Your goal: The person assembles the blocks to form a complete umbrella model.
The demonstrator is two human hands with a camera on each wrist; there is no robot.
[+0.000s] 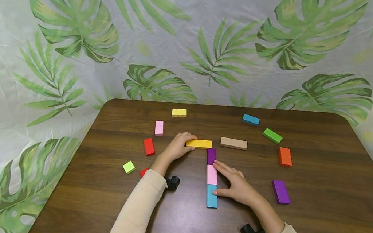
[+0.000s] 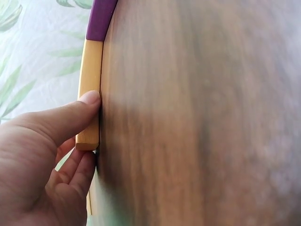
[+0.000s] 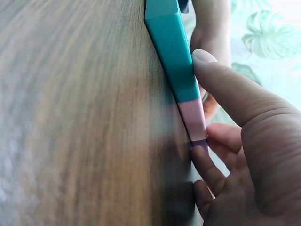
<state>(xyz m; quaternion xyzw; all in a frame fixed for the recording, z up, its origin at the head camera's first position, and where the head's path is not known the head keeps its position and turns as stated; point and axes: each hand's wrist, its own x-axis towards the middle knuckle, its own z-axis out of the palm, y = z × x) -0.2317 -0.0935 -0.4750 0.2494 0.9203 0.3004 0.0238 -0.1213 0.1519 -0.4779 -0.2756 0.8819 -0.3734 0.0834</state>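
A yellow-orange block [image 1: 200,144] lies crosswise on the table, its left end pinched between the thumb and fingers of my left hand [image 1: 178,146]. Its right end comes close to the top of a column made of a purple block [image 1: 211,156], a pink block [image 1: 212,175] and a teal block [image 1: 212,196], set end to end. My right hand [image 1: 238,184] lies along the column's right side with fingers extended. Its thumb touches the teal block [image 3: 173,56] and its fingertips rest by the purple and pink ones. The left wrist view shows the thumb on the yellow-orange block [image 2: 90,66].
A tan block [image 1: 234,143] lies right of the yellow-orange one. Around the dark wooden table [image 1: 101,194] sit a pale yellow block [image 1: 179,113], a blue block [image 1: 251,119], a green block [image 1: 272,135], an orange block [image 1: 285,157], a violet block [image 1: 280,192] and several others on the left.
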